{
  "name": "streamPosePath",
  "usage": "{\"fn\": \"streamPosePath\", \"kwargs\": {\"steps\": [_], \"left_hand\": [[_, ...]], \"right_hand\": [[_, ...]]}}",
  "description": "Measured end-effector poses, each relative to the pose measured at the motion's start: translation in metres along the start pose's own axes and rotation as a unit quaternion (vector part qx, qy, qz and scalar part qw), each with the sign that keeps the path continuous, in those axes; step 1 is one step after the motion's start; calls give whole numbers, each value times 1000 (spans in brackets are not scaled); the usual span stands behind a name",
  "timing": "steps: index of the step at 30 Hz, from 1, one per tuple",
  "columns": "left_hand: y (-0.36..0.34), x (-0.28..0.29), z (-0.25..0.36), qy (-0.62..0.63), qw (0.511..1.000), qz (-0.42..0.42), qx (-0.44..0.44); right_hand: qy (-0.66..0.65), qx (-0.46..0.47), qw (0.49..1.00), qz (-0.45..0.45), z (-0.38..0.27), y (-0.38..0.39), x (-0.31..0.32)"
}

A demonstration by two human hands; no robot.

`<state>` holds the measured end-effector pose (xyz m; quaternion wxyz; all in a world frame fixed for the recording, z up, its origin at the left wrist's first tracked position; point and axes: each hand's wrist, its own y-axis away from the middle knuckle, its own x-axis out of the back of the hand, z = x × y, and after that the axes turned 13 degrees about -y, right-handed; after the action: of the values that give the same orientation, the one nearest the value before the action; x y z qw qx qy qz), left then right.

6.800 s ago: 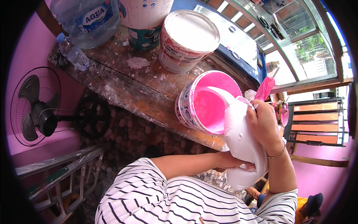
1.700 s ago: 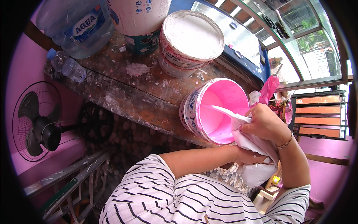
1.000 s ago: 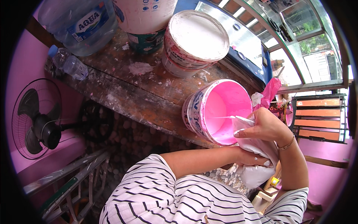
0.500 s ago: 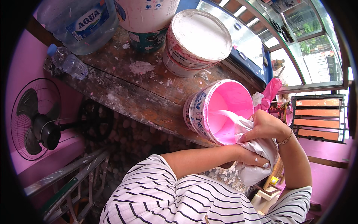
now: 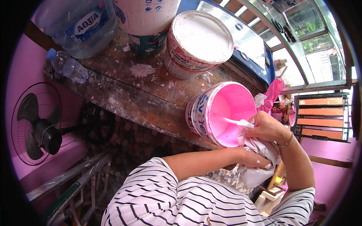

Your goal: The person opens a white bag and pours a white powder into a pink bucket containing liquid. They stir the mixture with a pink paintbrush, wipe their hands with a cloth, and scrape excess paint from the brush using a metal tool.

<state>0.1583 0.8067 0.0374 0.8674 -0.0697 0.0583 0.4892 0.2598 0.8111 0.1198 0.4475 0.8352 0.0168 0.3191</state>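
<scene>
A plastic bag (image 5: 253,177) of pale, whitish liquid is held tilted at the near right rim of a white bucket (image 5: 199,115). My right hand (image 5: 268,127) closes round the bag's gathered mouth, a bracelet on its wrist. Lower down, my left hand (image 5: 253,158) supports the bag's body, with white smears on its fingers. From the bag's mouth a thin pale stream (image 5: 225,119) runs into the bucket, whose inside is coated bright pink and holds pink liquid. The bucket stands near the front edge of a paint-spattered wooden table (image 5: 143,98).
Behind the bucket stand a lidded paint pail (image 5: 200,37), stacked buckets (image 5: 147,17), a large water jug (image 5: 81,28) and a small bottle (image 5: 68,66). A pink plastic bag (image 5: 274,92) lies at the right. A fan (image 5: 41,132) and metal ladder (image 5: 71,184) stand left.
The pale stream has grown thinner. My right hand has shifted slightly, with the bag's mouth bunched tighter in its fingers. My left hand stays nearly where it was.
</scene>
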Motion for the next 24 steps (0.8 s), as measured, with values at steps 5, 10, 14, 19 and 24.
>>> {"fn": "streamPosePath", "kwargs": {"steps": [5, 10, 14, 19, 24], "left_hand": [[-21, -11, -25, -45, 996, 35, -73], [9, 2, 12, 3, 1000, 14, -17], [4, 1, 5, -37, 999, 11, -22], [0, 0, 0, -49, 999, 22, -3], [0, -1, -3, -25, 999, 22, -18]], "right_hand": [[-19, -45, 999, -8, -13, 4, 4], [-53, -68, 996, -29, -28, 9, 5], [-59, -45, 995, -69, -25, 6, 8], [-76, -61, 992, -81, -29, 5, 7], [-88, -51, 994, -44, -32, 5, 2]]}}
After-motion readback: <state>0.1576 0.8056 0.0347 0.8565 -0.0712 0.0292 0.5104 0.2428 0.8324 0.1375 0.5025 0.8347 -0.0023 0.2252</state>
